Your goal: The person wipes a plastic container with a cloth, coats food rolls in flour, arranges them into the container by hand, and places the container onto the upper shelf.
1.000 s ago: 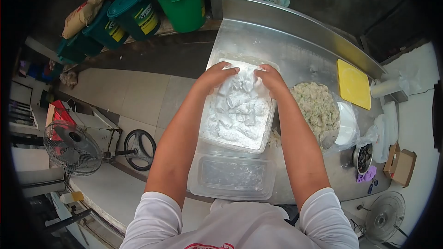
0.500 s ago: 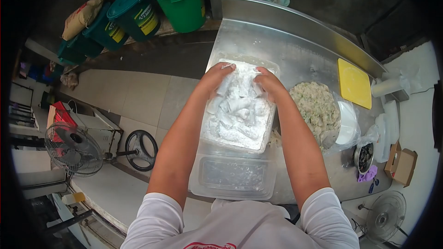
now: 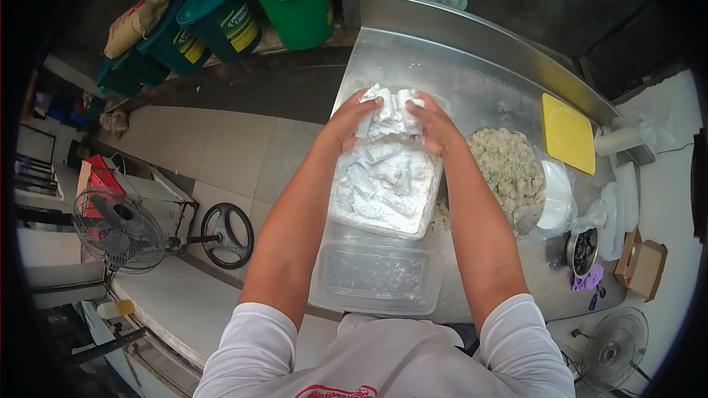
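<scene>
My left hand [image 3: 349, 122] and my right hand [image 3: 438, 130] are closed around a clump of white powder-coated pieces [image 3: 392, 112], one hand at each side. The clump is raised over the far end of a clear plastic tub [image 3: 423, 230]. White powder and more coated pieces [image 3: 383, 180] fill the nearer part of that tub. What lies under the coating is hidden. Just nearer to me, a clear plastic lid or shallow tray [image 3: 380, 280] lies on the steel table. Right of my right forearm is a large mound of pale mixture with green bits [image 3: 505, 169].
The steel table [image 3: 472, 74] has a raised back edge. At right are a yellow board [image 3: 568, 134], a bowl of dark contents [image 3: 582, 249], a purple cloth [image 3: 588, 278] and an open cardboard box [image 3: 643, 265]. Lidded green buckets [image 3: 293, 11] and a fan [image 3: 122, 228] stand left.
Both hands have lifted a clump of coated pieces up from the powder, where their fingers were half a second ago. The view has shifted slightly.
</scene>
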Tool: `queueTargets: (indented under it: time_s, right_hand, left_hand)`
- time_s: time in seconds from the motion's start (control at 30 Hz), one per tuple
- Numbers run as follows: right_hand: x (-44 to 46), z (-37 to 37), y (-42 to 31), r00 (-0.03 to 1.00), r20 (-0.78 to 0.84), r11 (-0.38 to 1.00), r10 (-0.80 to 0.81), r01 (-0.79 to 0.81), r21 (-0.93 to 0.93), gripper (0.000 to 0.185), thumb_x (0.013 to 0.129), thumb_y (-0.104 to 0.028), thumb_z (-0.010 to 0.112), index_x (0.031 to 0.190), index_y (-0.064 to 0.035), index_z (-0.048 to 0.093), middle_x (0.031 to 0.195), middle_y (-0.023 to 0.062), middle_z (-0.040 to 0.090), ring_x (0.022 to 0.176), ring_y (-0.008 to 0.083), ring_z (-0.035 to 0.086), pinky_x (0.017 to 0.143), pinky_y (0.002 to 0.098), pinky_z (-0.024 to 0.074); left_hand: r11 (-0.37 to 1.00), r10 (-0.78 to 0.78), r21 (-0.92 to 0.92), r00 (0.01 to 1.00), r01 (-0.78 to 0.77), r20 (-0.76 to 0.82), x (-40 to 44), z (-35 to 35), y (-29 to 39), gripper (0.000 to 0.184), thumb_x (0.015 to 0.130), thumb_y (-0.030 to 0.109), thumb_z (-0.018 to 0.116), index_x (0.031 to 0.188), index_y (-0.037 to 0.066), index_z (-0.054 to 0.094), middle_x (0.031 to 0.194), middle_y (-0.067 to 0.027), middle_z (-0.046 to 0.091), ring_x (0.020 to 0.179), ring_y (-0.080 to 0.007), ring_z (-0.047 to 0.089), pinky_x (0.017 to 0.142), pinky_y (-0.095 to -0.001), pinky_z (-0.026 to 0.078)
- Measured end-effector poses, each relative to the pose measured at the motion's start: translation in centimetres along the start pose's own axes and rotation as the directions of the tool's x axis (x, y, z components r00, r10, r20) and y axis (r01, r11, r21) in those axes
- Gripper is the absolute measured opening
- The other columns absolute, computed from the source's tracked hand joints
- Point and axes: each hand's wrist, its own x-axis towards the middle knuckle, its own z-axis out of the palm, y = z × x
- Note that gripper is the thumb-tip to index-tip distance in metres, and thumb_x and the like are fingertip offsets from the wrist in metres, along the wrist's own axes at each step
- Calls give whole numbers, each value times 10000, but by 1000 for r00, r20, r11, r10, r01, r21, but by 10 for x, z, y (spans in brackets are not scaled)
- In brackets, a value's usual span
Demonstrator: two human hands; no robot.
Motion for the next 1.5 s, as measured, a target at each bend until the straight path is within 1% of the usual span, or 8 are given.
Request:
queueTargets:
  time_s: [0.07, 0.13, 0.5, 0.67, 0.87, 0.93, 1.03, 1.5]
  right_hand:
    - [6, 6, 6, 994, -76, 995, 79, -83, -55, 703, 883, -154, 707, 1481, -124, 340, 1306, 154, 552, 1136, 254, 579, 846, 445, 531]
    - [3, 11, 5, 985, -138, 911, 105, -151, -385, 735, 826, -84, 709, 1473, -73, 361, 1262, 146, 566, 1064, 238, 599, 843, 400, 507]
    - [8, -14, 13, 996, 83, 981, 42, -57, 186, 538, 816, -122, 705, 1320, -87, 521, 1219, 115, 597, 1105, 240, 592, 882, 367, 493]
    - [16, -12, -6, 993, 115, 454, 7, 99, -885, 544, 801, -160, 733, 1312, -72, 570, 1291, 150, 596, 1121, 268, 589, 942, 373, 461]
    - [29, -6, -3, 971, -147, 749, -190, 46, -661, 537, 814, -146, 629, 1339, -55, 558, 1252, 257, 612, 1158, 344, 603, 964, 376, 469]
    - [43, -9, 12, 912, -228, 365, -340, -96, -926, 565, 844, -242, 618, 1357, -21, 530, 1299, 277, 579, 1213, 378, 570, 1002, 413, 456]
    - [51, -1, 24, 970, -172, 390, -172, -93, -916, 607, 862, -323, 602, 1361, 9, 508, 1306, 286, 569, 1238, 392, 549, 1027, 430, 443]
    - [55, -17, 26, 980, -11, 813, -201, 160, -560, 675, 769, -183, 698, 1394, -44, 486, 1235, 214, 599, 1123, 282, 603, 932, 361, 479]
  left_hand:
    - [997, -71, -39, 997, 70, -38, 6, 9, -4, 843, 831, 345, 782, 1475, 25, 341, 1378, -169, 512, 1244, -265, 534, 966, -424, 490]
    - [810, -49, 562, 975, 166, -218, 1, 21, -3, 867, 822, 327, 785, 1495, 50, 314, 1399, -152, 505, 1259, -275, 522, 991, -424, 467]
    - [984, 5, -178, 1000, -7, -12, -1, -2, 0, 556, 865, 90, 669, 1383, 76, 467, 1138, -100, 640, 1035, -219, 650, 862, -399, 544]
    - [911, -34, 395, 974, 123, -225, 14, 1, -2, 653, 817, 153, 735, 1398, 49, 455, 1199, -146, 624, 1078, -249, 630, 878, -368, 511]
    - [693, 272, 716, 950, -83, -154, 24, -1, -5, 643, 819, 201, 733, 1361, -30, 475, 1200, -252, 621, 1103, -333, 628, 931, -377, 491]
    - [614, 379, 785, 903, -83, -201, 30, 0, -13, 657, 833, 228, 717, 1374, -43, 460, 1220, -280, 609, 1128, -362, 618, 953, -395, 484]
    - [562, 215, 820, 937, 112, -275, 41, 4, -24, 708, 890, 370, 637, 1434, -24, 414, 1331, -310, 539, 1227, -406, 555, 1003, -403, 463]
    - [988, 142, 91, 967, -126, -210, 24, 5, 2, 571, 812, 26, 662, 1352, 18, 476, 1137, -132, 627, 1014, -233, 626, 844, -352, 521]
